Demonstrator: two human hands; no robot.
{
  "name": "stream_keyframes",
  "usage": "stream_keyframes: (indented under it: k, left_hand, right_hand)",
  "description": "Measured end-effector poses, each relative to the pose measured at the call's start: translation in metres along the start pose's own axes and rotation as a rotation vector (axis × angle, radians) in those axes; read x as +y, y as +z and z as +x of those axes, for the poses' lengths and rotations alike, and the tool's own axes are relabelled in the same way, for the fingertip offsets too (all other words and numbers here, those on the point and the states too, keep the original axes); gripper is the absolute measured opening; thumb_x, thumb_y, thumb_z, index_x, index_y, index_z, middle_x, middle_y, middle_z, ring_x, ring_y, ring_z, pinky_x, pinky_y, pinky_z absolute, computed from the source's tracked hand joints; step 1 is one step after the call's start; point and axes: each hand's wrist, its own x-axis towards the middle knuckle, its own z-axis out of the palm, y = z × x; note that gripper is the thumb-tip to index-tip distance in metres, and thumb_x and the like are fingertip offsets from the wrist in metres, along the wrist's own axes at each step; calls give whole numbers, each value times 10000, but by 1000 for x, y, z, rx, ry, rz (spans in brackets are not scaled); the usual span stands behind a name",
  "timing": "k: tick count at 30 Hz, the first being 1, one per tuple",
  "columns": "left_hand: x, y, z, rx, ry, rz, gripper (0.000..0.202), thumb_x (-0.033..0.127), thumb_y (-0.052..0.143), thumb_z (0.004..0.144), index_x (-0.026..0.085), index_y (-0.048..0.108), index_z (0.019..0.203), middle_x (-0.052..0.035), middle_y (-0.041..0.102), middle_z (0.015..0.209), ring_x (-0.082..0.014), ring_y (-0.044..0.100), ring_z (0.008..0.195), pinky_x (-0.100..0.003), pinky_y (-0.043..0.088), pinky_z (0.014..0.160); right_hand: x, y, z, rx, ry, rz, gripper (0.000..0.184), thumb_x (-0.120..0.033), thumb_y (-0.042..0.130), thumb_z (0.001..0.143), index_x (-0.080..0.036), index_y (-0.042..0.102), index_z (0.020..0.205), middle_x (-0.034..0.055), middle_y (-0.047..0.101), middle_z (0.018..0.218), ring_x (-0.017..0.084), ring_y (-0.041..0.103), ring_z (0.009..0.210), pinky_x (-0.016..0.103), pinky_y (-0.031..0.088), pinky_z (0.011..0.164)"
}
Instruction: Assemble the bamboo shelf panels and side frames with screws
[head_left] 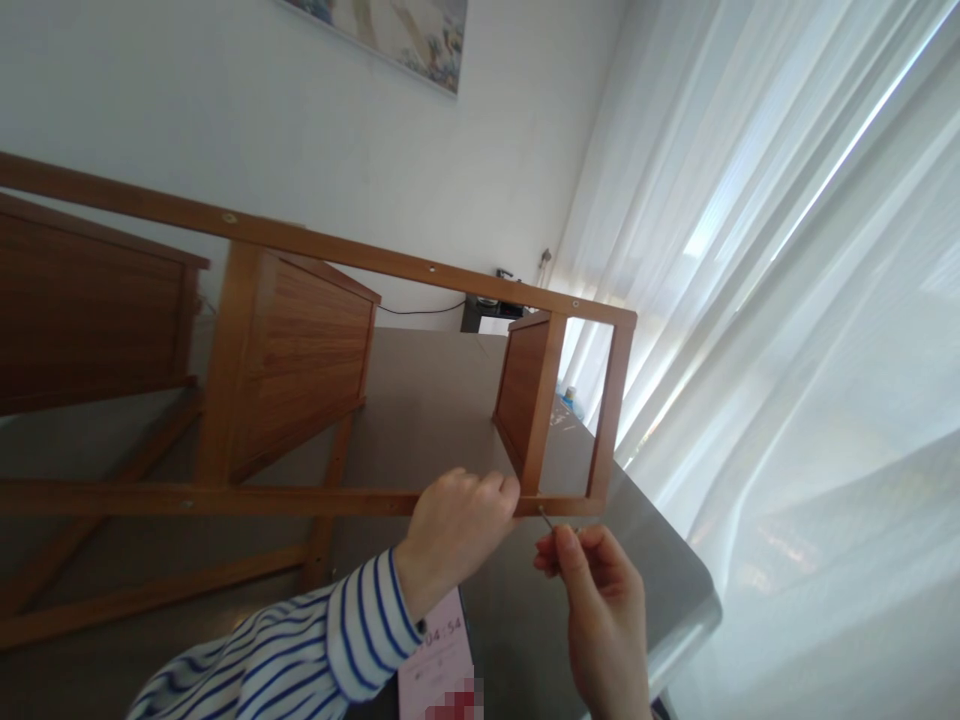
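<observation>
A brown wooden shelf frame lies on its side across the table, with slatted-looking panels between its rails. My left hand is closed round the lower rail near its right end. Just to the right, my right hand pinches a thin metal rod that looks like a hex key. The rod's tip meets the rail at a small hole beside the short crosspiece. My right fingers hide the rest of the rod.
The grey table has a rounded corner at right. Sheer white curtains hang beside it. A phone with a pink screen lies below my left wrist. A dark stand with small items is behind the frame, and a picture hangs above.
</observation>
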Motion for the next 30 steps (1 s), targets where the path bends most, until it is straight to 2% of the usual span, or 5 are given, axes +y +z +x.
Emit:
stream_keyframes:
  k: [7,12,16,21,30]
  left_hand:
    - [0,0,0,11,-8,-19,164,293,559,849,145,619,812,-61,668,728,-257,657,642,-374,503,588]
    - [2,-1,0,16,-12,-18,190,314,555,852,143,627,808,-63,668,720,-257,659,636,-366,501,581]
    - [2,-2,1,17,-12,-18,224,319,522,874,135,627,799,-70,663,703,-236,658,625,-337,491,588]
    - [2,-1,1,18,-4,-23,211,291,495,886,148,622,797,-60,661,704,-238,653,617,-344,483,578]
    - [2,0,0,7,-6,-12,187,291,523,873,140,598,790,-64,660,707,-232,656,642,-323,473,587]
  right_hand:
    - [-4,-27,18,-174,-432,-492,254,-287,565,880,-215,553,1123,42,676,900,155,626,772,267,511,663]
    - [-26,-41,34,-277,-952,-957,136,-247,590,877,-210,619,1004,68,656,1012,188,596,868,328,464,745]
    - [-47,-40,37,-355,-1188,-1231,81,-237,577,884,-181,621,925,60,660,923,202,580,812,357,405,691]
    - [-51,-36,35,-516,-1274,-1395,44,-208,597,856,-180,576,828,-1,574,686,164,492,612,339,299,566]
    - [-40,-31,29,-420,-1187,-1342,153,-146,520,892,-195,542,748,-13,520,603,151,452,555,328,246,548]
